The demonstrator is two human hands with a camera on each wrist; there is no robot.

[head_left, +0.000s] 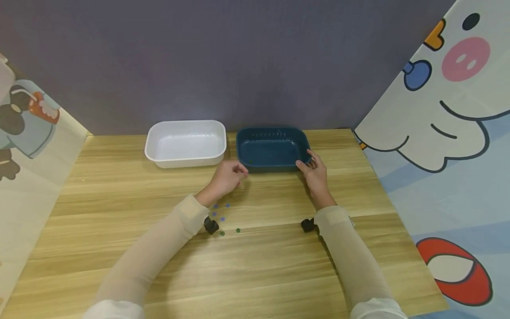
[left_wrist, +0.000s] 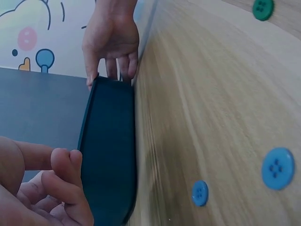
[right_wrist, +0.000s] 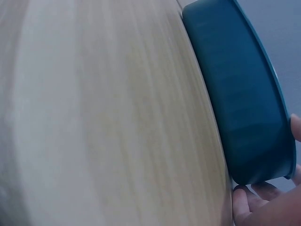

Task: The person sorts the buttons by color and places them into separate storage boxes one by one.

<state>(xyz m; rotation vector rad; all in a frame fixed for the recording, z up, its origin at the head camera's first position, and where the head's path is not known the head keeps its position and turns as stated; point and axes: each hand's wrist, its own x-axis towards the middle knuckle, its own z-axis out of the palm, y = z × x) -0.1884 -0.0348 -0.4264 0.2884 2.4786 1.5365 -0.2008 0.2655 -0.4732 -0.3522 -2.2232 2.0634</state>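
Note:
My right hand (head_left: 315, 175) grips the right front corner of a dark blue rectangular tray (head_left: 272, 169), its thumb at the rim and fingers around the outside. In the right wrist view, part of that hand (right_wrist: 270, 207) shows at the tray's end (right_wrist: 244, 99). By the left front corner is my left hand (head_left: 227, 177), with curled fingers. In the left wrist view, its fingertips (left_wrist: 68, 160) come together beside the tray wall (left_wrist: 110, 150), with nothing visible between them. Below this hand, several small blue buttons (head_left: 222, 219) and two green buttons (head_left: 238, 230) lie on the table.
A white rectangular tray (head_left: 185, 162) stands to the left of the dark blue one. Both sit at the back of the wood-grain table (head_left: 255, 274), against a grey panel (head_left: 223, 66). Cartoon-printed panels (head_left: 446, 133) border the sides.

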